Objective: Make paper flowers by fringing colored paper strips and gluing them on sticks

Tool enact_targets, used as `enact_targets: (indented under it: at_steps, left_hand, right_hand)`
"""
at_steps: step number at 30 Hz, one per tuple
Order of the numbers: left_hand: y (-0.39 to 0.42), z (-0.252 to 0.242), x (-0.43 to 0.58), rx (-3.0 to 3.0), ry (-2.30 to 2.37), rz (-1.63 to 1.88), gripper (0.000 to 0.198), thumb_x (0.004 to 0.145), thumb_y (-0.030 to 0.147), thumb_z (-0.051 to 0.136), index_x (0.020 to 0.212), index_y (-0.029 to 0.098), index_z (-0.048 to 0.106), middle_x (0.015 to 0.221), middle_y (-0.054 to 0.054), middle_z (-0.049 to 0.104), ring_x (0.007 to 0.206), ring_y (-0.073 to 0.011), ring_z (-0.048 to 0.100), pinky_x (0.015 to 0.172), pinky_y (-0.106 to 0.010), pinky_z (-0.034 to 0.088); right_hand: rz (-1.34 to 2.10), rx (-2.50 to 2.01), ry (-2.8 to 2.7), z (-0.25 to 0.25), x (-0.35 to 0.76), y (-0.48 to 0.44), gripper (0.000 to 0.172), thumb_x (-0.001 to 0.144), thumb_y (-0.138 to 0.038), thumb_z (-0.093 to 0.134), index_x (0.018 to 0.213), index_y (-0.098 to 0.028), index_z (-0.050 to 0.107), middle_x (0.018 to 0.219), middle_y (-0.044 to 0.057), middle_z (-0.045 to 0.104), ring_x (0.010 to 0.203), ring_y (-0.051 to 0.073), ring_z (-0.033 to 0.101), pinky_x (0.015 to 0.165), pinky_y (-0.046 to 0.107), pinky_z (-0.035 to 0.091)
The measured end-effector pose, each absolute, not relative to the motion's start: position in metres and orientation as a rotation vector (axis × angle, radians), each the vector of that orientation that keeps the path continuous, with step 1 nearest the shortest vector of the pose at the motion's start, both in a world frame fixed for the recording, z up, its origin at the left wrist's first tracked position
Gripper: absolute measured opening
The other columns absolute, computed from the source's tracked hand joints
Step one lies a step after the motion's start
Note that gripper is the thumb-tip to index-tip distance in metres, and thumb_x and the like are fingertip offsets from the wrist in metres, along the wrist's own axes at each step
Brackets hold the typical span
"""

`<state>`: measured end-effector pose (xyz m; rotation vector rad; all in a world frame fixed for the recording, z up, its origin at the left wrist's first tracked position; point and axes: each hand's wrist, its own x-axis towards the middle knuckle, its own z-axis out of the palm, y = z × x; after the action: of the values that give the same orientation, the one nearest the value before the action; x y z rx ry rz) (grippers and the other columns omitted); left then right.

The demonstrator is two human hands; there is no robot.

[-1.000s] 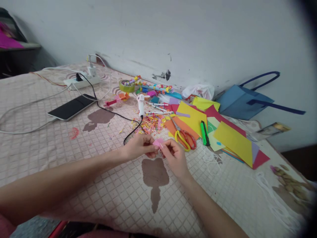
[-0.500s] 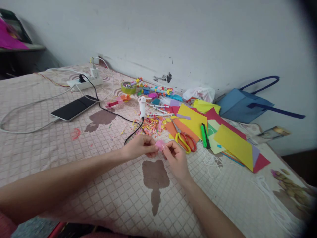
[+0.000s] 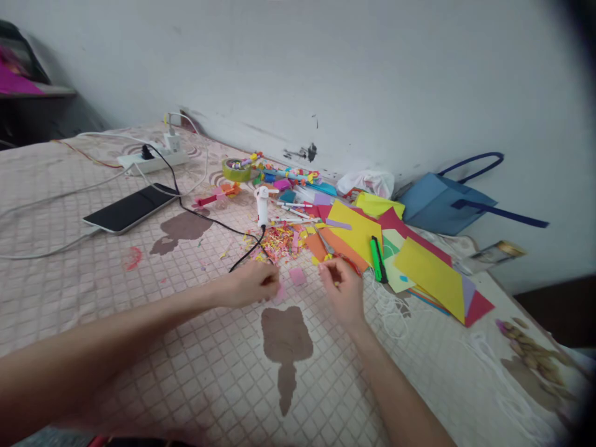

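Observation:
My left hand [image 3: 249, 285] is closed just above the tablecloth, its fingers curled down. A pale pink piece of paper [image 3: 279, 293] shows at its fingertips. Between my two hands a small pink paper square [image 3: 298, 277] appears to lie on the cloth, touched by neither. My right hand [image 3: 344, 292] is bent in a pinch, thumb and forefinger tips together, and nothing shows between them. Right behind it are scissors [image 3: 325, 241] with their handles partly hidden by the hand. A green box cutter [image 3: 379, 259] lies to its right.
A white glue gun [image 3: 262, 208] stands beyond my hands, its black cord trailing left, beside a heap of paper scraps [image 3: 279, 242]. Coloured paper sheets [image 3: 431, 273] and white string [image 3: 391, 310] lie right. A tablet-like device [image 3: 130, 208] and power strip [image 3: 151, 162] are left.
My hands have moved apart; both were holding pink paper together. The right hand has let go, and a pink square now shows between them. The view has shifted slightly.

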<state>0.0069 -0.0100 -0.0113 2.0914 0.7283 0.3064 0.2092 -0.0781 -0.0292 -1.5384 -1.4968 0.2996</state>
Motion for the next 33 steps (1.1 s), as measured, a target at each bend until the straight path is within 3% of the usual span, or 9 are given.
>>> enact_targets:
  at_steps: [3, 8, 13, 18, 24, 29, 33]
  left_hand:
    - [-0.015, -0.011, 0.003, 2.4, 0.79, 0.236, 0.012, 0.075, 0.017, 0.048, 0.064, 0.017, 0.053, 0.06, -0.001, 0.058, 0.055, -0.0134, 0.051, 0.052, -0.024, 0.033]
    - [-0.018, -0.009, 0.002, 2.49, 0.917, 0.26, 0.01, 0.077, 0.024, 0.051, 0.083, 0.017, 0.057, 0.067, -0.003, 0.062, 0.059, -0.0157, 0.055, 0.052, -0.024, 0.03]
    - [-0.011, -0.015, 0.003, 2.41, 0.941, 0.437, 0.015, 0.081, 0.027, 0.049, 0.092, 0.018, 0.055, 0.068, -0.002, 0.062, 0.059, -0.0145, 0.055, 0.053, -0.023, 0.033]
    - [-0.01, -0.023, 0.007, 2.254, 0.87, 0.607, 0.013, 0.082, 0.024, 0.047, 0.09, 0.019, 0.056, 0.071, -0.002, 0.062, 0.061, -0.0129, 0.055, 0.055, -0.022, 0.039]
    - [-0.013, -0.021, 0.015, 1.878, 0.749, 0.688, 0.021, 0.078, 0.028, 0.056, 0.095, 0.015, 0.053, 0.09, -0.006, 0.062, 0.064, -0.0114, 0.058, 0.053, -0.022, 0.045]
    - [-0.014, -0.019, 0.018, 1.51, 0.644, 0.558, 0.022, 0.078, 0.034, 0.056, 0.072, 0.014, 0.048, 0.061, 0.001, 0.058, 0.05, -0.0091, 0.056, 0.049, -0.02, 0.044]
    - [-0.012, -0.018, 0.016, 1.479, 0.647, 0.541, 0.024, 0.076, 0.035, 0.06, 0.07, 0.014, 0.049, 0.057, 0.002, 0.058, 0.049, -0.0088, 0.057, 0.048, -0.019, 0.043]
  right_hand:
    - [0.2, -1.597, -1.794, -0.031, 0.215, -0.076, 0.006, 0.082, -0.021, 0.055, 0.086, -0.02, 0.059, 0.085, 0.006, 0.06, 0.079, 0.021, 0.057, 0.07, 0.033, 0.046]
    - [0.155, -1.564, -2.114, -0.038, 0.206, -0.078, 0.021, 0.081, -0.018, 0.057, 0.102, -0.022, 0.059, 0.101, 0.009, 0.061, 0.099, 0.027, 0.052, 0.085, 0.041, 0.043]
    - [0.084, -1.566, -2.118, -0.045, 0.203, -0.076, 0.016, 0.087, -0.016, 0.048, 0.095, -0.021, 0.061, 0.095, 0.009, 0.063, 0.094, 0.026, 0.055, 0.083, 0.041, 0.043]
    - [0.133, -1.551, -1.914, -0.047, 0.206, -0.074, 0.017, 0.085, -0.013, 0.045, 0.088, -0.021, 0.06, 0.087, 0.007, 0.062, 0.086, 0.023, 0.055, 0.078, 0.037, 0.044]
    - [0.674, -1.404, -1.354, -0.043, 0.195, -0.079, 0.011, 0.085, -0.029, 0.051, 0.081, -0.02, 0.055, 0.07, 0.0, 0.057, 0.061, 0.015, 0.055, 0.058, 0.027, 0.045]
    - [1.039, -1.244, -1.181, -0.043, 0.181, -0.083, 0.019, 0.083, -0.036, 0.056, 0.077, -0.019, 0.056, 0.063, -0.002, 0.056, 0.055, 0.012, 0.052, 0.054, 0.024, 0.043]
    - [1.061, -1.225, -1.164, -0.041, 0.178, -0.084, 0.018, 0.082, -0.036, 0.057, 0.08, -0.018, 0.058, 0.068, -0.001, 0.057, 0.057, 0.011, 0.052, 0.055, 0.024, 0.043]
